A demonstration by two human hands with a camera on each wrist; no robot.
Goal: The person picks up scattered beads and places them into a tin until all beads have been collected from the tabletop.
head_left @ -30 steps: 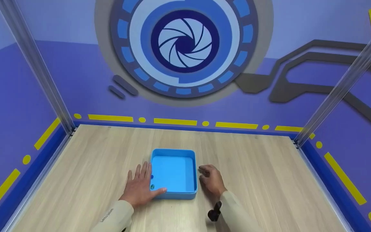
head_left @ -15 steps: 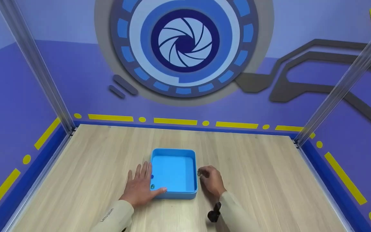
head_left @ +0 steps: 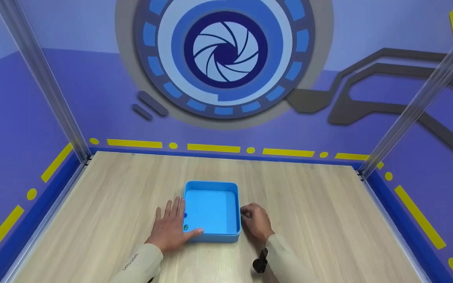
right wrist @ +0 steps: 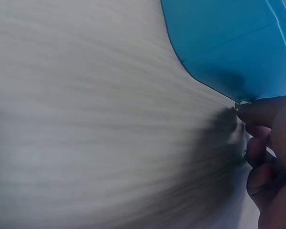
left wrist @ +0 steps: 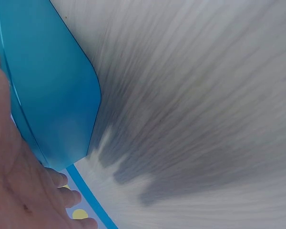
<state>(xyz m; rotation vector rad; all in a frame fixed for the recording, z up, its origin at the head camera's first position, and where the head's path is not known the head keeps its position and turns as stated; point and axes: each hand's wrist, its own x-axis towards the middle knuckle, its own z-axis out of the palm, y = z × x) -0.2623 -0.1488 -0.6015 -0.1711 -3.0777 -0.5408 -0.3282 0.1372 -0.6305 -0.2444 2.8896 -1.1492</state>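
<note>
A square blue open box point(head_left: 210, 237) sits on the wooden table. My left hand point(head_left: 168, 231) rests against its left side, fingers straight, with the thumb over the front rim. By that side, inside the box, are a green glass marble point(head_left: 186, 227) and a small dark blue ball point(head_left: 185, 215). My right hand point(head_left: 258, 222) is at the box's right wall, thumb and fingertips pinching a small clear marble point(right wrist: 241, 103) near the wall's bottom edge. A greenish glint shows among the curled lower fingers in the right wrist view; the palm is hidden.
The wood-grain table point(head_left: 321, 220) extends around the box. Blue printed walls point(head_left: 104, 102) and metal posts point(head_left: 49, 86) enclose it at the back and sides. A black device point(head_left: 260, 261) is worn at the right wrist.
My right hand has moved slightly left, up to the box's right wall. The glassy marble seen at its fingertips half a second ago is now hidden in the head view. The left hand stays put.
</note>
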